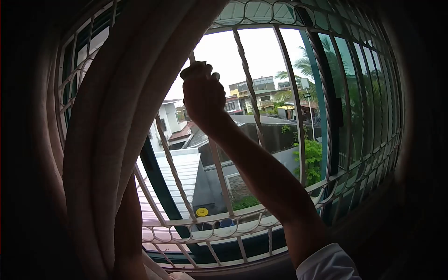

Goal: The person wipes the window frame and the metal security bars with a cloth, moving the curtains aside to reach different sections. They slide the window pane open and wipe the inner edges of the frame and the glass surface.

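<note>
The right hand is raised high in front of the window, curled into a tight fist with its back toward the camera. It sits right at the free edge of the curtain, a heavy pale drape bunched in thick vertical folds that fills the left half of the view and leans up toward the top centre. A plain bar of the white window grille runs straight behind the fist, so I cannot tell whether the fingers clasp the fabric's edge or the bar itself. The arm comes up from the lower right, with a white sleeve at the bottom. A forearm rises at the lower left, pressed against the curtain folds; the left hand is hidden by the fabric and its grip cannot be seen. Through the grille, houses and a palm tree stand well beyond the glass
</note>
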Demonstrator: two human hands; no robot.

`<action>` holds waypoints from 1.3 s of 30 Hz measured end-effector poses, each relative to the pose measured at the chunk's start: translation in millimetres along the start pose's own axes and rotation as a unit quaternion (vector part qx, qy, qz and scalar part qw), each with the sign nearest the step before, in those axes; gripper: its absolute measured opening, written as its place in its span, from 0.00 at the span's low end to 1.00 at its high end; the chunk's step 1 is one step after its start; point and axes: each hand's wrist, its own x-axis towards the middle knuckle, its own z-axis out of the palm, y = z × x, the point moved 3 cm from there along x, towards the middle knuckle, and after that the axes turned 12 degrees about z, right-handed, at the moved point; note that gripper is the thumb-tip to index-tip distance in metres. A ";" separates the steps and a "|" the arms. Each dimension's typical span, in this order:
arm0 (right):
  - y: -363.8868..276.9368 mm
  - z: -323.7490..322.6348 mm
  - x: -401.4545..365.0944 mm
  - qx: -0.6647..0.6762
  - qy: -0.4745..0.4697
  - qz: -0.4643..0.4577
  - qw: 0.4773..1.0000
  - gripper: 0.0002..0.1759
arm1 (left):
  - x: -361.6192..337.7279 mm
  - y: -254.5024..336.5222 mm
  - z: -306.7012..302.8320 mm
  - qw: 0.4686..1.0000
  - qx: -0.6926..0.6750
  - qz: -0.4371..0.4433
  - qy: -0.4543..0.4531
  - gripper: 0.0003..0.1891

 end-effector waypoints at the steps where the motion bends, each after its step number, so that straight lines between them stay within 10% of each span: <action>1: -9.2 6.8 34.0 0.000 -0.001 -0.004 1.000 0.27 | 3.5 2.2 -1.3 1.000 0.013 0.010 0.000 0.12; 9: 0.2 25.5 13.2 0.065 0.111 -0.103 0.986 0.19 | -40.4 60.7 -4.8 0.983 0.056 0.158 -0.075 0.05; 12: 37.9 -2.1 -81.5 0.264 -0.055 0.002 0.963 0.19 | -97.8 102.6 -15.1 0.920 -0.019 0.390 -0.031 0.05; 16: 86.3 -24.9 -225.0 0.295 -0.194 0.000 0.935 0.14 | -172.6 152.4 -25.0 0.878 -0.093 0.460 -0.092 0.05; 20: 134.2 -56.6 -298.1 0.292 -0.285 0.105 0.907 0.14 | -185.1 208.4 -26.6 0.809 -0.451 0.377 0.009 0.04; 25: 187.7 -143.9 -311.7 0.255 -0.233 0.245 0.906 0.17 | -197.2 251.3 -42.4 0.515 -0.835 0.176 0.080 0.04; 26: 201.0 -165.2 -310.3 0.246 -0.202 0.272 0.908 0.17 | -212.6 249.5 -51.6 0.421 -0.907 0.021 0.011 0.04; 32: 244.4 -284.6 -274.1 0.230 -0.016 0.353 0.907 0.22 | -311.3 213.7 -63.8 0.471 -0.872 0.133 0.009 0.10; 34: 240.9 -299.2 -266.3 0.247 -0.022 0.358 0.900 0.24 | -329.2 194.8 -55.2 0.678 -0.698 0.229 0.007 0.20; 39: 193.8 -237.0 -257.3 0.329 -0.290 0.372 0.818 0.28 | -340.6 135.5 -28.5 0.833 -0.489 0.258 0.020 0.27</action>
